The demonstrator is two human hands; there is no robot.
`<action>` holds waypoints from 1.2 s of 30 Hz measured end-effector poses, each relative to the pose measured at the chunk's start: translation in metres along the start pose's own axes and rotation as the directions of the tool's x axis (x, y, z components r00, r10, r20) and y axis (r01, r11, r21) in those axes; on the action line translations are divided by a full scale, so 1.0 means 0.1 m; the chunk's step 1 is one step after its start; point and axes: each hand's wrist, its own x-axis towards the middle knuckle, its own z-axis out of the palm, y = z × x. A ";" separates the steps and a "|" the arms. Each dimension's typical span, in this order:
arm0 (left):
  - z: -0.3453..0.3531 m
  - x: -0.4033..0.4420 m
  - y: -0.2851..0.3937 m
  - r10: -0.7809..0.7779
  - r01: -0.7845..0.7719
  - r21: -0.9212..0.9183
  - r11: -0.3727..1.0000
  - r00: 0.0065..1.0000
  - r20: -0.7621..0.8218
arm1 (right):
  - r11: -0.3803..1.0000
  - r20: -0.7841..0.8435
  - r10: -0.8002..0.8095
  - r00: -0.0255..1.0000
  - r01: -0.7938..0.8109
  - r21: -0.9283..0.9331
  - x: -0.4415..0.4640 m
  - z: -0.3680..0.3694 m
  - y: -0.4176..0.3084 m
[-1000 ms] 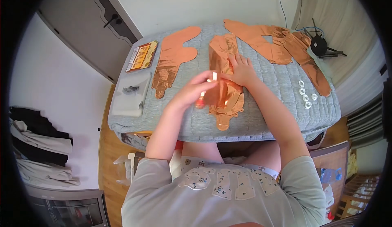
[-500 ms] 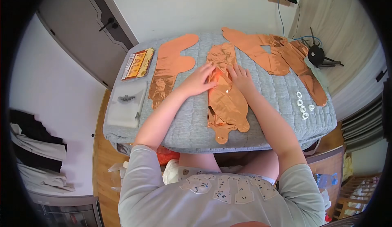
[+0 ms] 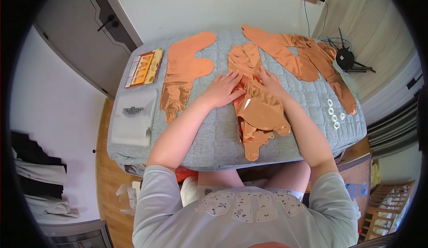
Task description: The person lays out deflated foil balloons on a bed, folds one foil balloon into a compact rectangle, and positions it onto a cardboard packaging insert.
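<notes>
A flat, uninflated rose-gold foil balloon (image 3: 262, 114) lies crumpled and partly folded at the middle of the bed, its tab towards me. My left hand (image 3: 224, 89) rests along its left edge, fingers spread and laid flat, thumb on the foil. On the other side my right hand (image 3: 272, 84) has its fingers bent on a fold of the foil and seems to grip it; its thumb is hidden. Another flat foil balloon (image 3: 185, 67), with rounded lobes, lies to the left. More rose-gold foil (image 3: 296, 60) spreads out at the back right.
A printed packet (image 3: 145, 68) and a clear plastic bag (image 3: 133, 118) lie on the left of the grey quilted bed cover (image 3: 209, 136). Several small white rings (image 3: 331, 111) sit at the right. Behind them is a black router (image 3: 344, 59) with cables.
The near part of the middle balloon has shifted right and is more bunched. My left hand has moved slightly left and flattened; my right hand has moved slightly right, its fingers more bent.
</notes>
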 end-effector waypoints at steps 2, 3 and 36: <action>0.01 -0.02 -0.01 0.005 -0.005 0.010 1.000 1.000 -0.017 | 0.991 0.059 0.030 0.998 -0.037 0.131 0.01 -0.21 -0.07; 0.00 -0.02 0.00 0.014 -0.014 0.019 1.000 1.000 -0.025 | 0.965 0.122 0.017 0.992 -0.048 0.259 0.02 -0.27 -0.04; 0.06 -0.01 -0.01 0.040 -0.035 0.073 0.997 0.997 -0.070 | 0.857 0.175 -0.484 0.858 0.424 0.293 -0.77 -0.51 -0.83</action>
